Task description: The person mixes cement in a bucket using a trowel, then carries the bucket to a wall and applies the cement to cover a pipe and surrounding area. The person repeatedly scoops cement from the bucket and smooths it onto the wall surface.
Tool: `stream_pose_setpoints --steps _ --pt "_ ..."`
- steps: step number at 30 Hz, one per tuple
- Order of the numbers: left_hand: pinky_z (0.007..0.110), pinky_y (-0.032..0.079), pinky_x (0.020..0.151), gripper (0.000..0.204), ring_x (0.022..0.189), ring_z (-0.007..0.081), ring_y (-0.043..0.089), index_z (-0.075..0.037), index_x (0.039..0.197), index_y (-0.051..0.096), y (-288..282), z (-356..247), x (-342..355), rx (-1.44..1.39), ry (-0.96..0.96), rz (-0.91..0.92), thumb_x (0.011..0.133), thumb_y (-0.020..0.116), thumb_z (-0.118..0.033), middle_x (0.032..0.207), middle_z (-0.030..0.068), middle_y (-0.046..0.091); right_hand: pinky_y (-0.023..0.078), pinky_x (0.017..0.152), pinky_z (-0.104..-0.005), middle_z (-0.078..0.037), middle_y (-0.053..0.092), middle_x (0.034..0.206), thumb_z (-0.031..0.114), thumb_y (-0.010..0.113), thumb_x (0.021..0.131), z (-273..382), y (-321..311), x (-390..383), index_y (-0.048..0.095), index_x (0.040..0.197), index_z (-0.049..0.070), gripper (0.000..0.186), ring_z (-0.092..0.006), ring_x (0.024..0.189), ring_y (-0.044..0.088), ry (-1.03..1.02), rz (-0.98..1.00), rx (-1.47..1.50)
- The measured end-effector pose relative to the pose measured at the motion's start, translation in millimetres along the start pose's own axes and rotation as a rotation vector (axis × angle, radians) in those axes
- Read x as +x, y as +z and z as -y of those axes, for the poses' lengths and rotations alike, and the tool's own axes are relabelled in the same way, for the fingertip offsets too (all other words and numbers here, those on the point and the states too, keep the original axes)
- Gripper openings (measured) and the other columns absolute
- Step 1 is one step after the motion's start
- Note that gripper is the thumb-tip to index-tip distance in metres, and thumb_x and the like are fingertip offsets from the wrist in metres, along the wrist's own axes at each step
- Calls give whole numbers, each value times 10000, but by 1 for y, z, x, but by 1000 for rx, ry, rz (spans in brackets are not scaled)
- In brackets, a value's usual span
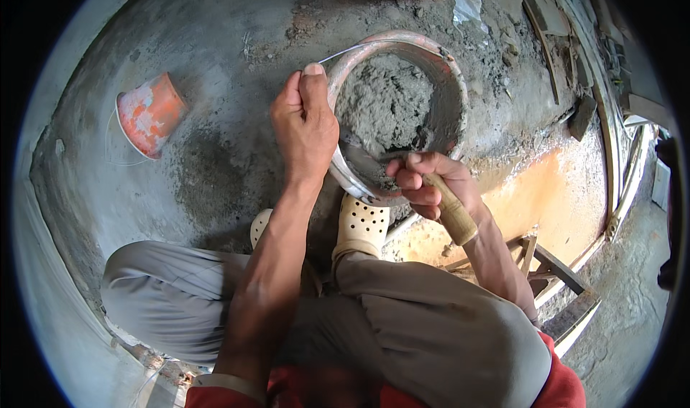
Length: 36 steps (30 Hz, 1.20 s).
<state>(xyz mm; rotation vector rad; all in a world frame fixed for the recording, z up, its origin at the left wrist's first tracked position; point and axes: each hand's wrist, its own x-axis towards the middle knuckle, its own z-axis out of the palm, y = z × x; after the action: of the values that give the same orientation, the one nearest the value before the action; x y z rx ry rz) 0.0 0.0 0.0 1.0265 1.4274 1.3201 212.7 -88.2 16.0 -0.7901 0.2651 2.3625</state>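
Okay, left hand (307, 121) pinched tight on the wire bail (343, 52), thumb on top; right hand (440, 179) wrapped round a wooden-handled tool (454, 215), butt poking out below the fingers. Tool's working end: can't make out from where I stand. Bucket (449, 99) sits just right of the left hand, just beyond the right one, with grey mortar (384, 95) inside. Should be heavy, I'd say; mortar looks thick, soft, sticky. Wall probably stiff, rim likely gritty, maybe slick where wet. Wire bail is thin, would bite the fingers; best held mid-arc, base supported. Tool looks light, rigid; grip mid-handle. Smaller orange bucket (152, 113) well off to the left hand's left.
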Motion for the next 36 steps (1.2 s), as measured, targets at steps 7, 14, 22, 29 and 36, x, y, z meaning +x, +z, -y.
stream_pose_setpoints --steps 7,14,22,29,36 --pt "336 347 564 425 620 90 374 18 772 549 17 -16 30 173 3 95 1064 542 -291 604 14 428 565 426 -305 -113 602 819 280 428 1075 6 -13 -14 541 1230 -160 480 -162 541 607 -184 331 510" --pt "338 360 566 434 612 100 391 18 779 546 21 -10 35 124 -3 115 1046 557 -324 602 38 466 535 436 -302 -110 592 677 340 445 1080 39 40 -118 628 1094 -89 466 -174 481 599 31 -267 -590" --pt "294 323 544 410 614 70 351 -45 792 558 51 -12 45 131 -4 206 1032 593 -376 644 -49 404 516 698 -508 -217 603 703 78 655 920 67 106 -90 569 954 -33 145 -416 687 639 -100 -653 -2476" --pt "325 380 600 387 659 103 415 7 820 590 42 -8 49 235 78 206 1032 567 -317 663 16 472 628 816 -436 -239 744 1062 60 569 983 24 79 -11 708 1063 -46 193 -326 987 762 365 -337 -2760" --pt "287 363 618 382 692 69 374 -6 813 583 31 -7 46 146 -32 219 1041 567 -311 690 -44 441 626 865 -408 -197 756 1003 22 588 927 60 129 -67 728 978 -33 159 -285 930 766 247 -369 -2735"
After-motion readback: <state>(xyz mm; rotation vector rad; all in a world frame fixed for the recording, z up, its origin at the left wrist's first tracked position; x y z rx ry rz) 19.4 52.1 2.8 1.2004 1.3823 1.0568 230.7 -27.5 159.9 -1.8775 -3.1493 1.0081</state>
